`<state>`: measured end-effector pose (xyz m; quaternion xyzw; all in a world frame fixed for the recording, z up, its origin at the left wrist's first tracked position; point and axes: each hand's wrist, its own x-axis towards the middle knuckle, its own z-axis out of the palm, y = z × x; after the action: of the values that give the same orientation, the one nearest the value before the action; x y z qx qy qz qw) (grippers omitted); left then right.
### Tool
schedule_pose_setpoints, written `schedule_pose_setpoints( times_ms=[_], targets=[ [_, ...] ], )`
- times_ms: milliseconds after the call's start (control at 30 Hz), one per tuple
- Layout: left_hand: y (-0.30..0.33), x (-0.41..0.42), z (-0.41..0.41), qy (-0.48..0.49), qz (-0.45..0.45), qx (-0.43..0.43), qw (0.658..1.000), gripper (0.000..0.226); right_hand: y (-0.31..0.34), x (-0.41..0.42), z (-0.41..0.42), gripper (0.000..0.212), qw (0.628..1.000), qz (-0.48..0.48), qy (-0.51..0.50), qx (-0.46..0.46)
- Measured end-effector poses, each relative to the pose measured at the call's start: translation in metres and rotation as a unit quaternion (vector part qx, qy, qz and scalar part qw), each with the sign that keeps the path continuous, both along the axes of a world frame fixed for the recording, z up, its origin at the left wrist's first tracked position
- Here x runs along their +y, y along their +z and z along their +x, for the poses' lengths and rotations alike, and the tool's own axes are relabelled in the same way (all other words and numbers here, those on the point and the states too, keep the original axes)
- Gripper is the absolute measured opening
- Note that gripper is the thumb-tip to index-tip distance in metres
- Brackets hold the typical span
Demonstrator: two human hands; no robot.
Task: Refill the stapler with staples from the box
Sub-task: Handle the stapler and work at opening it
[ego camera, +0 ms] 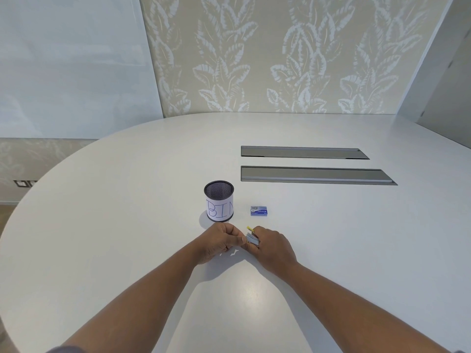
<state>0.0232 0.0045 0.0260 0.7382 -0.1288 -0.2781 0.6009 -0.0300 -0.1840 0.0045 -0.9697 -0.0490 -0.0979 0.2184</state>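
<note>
Head view of a white oval table (127,200). Both forearms reach in from the lower edge and meet near the table's middle, just above its surface.

The right hand (271,247) is curled around a small stapler (252,239), of which only a grey metal end and a yellow tip (poking up past the knuckles) show; the rest is hidden in the grip. The stapler thus lies at the inner, thumb side of the right hand, pointing toward the left hand.

The left hand (221,242) is closed into a loose fist, its fingertips touching or nearly touching the stapler's metal end. Whether it pinches a part of the stapler or something smaller cannot be told.

The staple box (259,211), blue and closed as far as can be seen, lies flat on the table beyond the hands, near the right hand but apart from it.

A black mesh cup (219,201) with a paper label reading "BIN" stands upright left of the box, just beyond the left hand. Two grey recessed hatches (305,163) lie farther back.
</note>
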Motion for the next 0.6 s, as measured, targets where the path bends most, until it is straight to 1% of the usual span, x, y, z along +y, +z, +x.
schedule_pose_setpoints(
  times_ms=[233,400,600],
  targets=[
    [0.0015,-0.0007,-0.0014,0.0,-0.001,0.001,1.0,0.009,0.0019,0.0006,-0.0006,0.055,1.0,-0.002,0.009,-0.001],
    [0.0014,-0.0002,-0.0015,-0.001,-0.002,-0.003,1.0,0.011,0.003,0.0001,-0.0023,0.064,1.0,-0.004,0.019,-0.012],
    [0.0008,-0.0005,-0.0009,-0.001,0.001,-0.005,1.0,0.013,0.0004,-0.0003,-0.0014,0.065,0.999,-0.012,0.022,-0.022]
  ],
)
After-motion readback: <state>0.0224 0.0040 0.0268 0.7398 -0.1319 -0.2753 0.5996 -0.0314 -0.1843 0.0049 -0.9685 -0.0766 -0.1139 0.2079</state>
